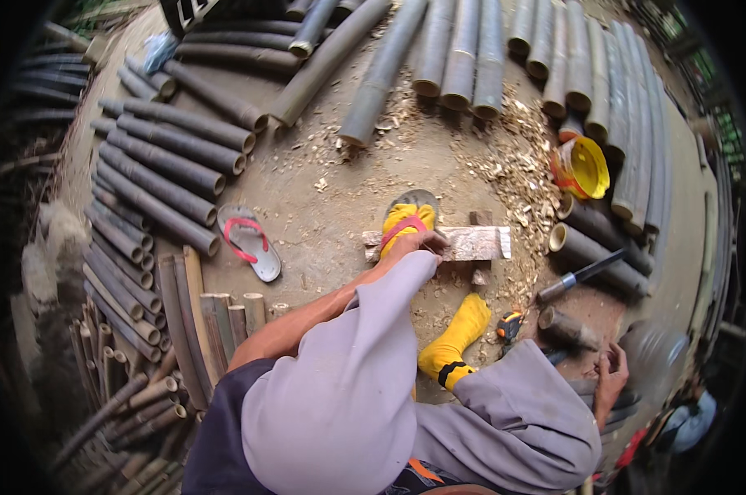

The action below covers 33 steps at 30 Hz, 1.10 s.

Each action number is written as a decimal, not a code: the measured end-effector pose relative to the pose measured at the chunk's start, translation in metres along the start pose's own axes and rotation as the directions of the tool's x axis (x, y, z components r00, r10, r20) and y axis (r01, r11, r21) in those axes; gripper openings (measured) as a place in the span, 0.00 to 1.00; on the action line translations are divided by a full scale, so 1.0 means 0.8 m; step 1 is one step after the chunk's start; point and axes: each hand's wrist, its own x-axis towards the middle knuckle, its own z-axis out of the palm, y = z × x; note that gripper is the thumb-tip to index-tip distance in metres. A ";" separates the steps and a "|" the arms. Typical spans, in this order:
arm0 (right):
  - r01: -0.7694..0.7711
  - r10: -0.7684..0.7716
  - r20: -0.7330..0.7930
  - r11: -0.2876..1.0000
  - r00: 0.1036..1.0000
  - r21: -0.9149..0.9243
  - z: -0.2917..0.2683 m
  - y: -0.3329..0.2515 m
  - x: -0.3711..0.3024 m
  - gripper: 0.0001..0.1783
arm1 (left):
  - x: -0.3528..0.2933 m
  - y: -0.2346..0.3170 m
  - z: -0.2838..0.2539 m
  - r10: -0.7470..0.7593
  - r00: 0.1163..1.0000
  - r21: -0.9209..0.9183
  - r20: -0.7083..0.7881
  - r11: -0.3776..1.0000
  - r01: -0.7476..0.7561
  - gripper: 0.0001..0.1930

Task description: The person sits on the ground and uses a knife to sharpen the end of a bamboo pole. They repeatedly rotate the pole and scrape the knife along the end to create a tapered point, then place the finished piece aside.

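Observation:
My left hand hangs past my left knee, over my foot in a yellow sock and a flip-flop with a pink strap. Its fingers are bent together beside the pale wooden block; whether they hold anything is hidden. That block lies across a smaller piece of wood on the ground. At the right, my right hand is open, fingers apart and slightly curved, holding nothing visible. Nearest to it is a short bamboo piece. A long-bladed knife with a grey handle lies farther off.
An orange and black tape measure sits by my yellow-socked right foot. The other flip-flop lies left. Bamboo poles surround me in rows. Wood shavings and a yellow-lined bucket are at right; someone is far right.

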 end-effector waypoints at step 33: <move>0.868 -0.412 0.908 0.423 -0.071 0.260 0.605 -0.490 0.029 0.23 | -0.103 -0.159 -0.331 0.400 0.324 0.493 -0.858 0.460 0.739 0.22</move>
